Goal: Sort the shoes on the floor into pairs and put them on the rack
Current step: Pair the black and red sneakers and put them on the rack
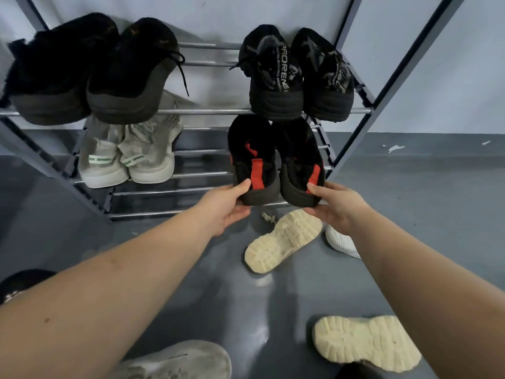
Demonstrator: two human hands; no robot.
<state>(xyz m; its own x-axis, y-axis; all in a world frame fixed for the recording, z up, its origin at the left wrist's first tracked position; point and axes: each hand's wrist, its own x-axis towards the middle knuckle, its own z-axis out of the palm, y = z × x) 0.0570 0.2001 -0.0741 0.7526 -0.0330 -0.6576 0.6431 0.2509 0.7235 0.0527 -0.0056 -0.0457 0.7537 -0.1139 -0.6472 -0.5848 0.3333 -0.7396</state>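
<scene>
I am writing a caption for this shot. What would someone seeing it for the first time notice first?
First the two hands, left hand and right hand, each gripping the heel of one black-and-red shoe at the lower shelf of the rack. Next, the two cream soles turned up on the grey floor: one just below the hands, the other at the bottom right. Two black pairs sit on the upper shelf.

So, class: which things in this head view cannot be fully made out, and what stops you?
- White shoe: mostly hidden behind the right hand.
- Grey shoe: cut off by the bottom edge.
- Dark shoe: hidden by the left arm and the edge.
- Shoe lettering: only partly legible.
</scene>
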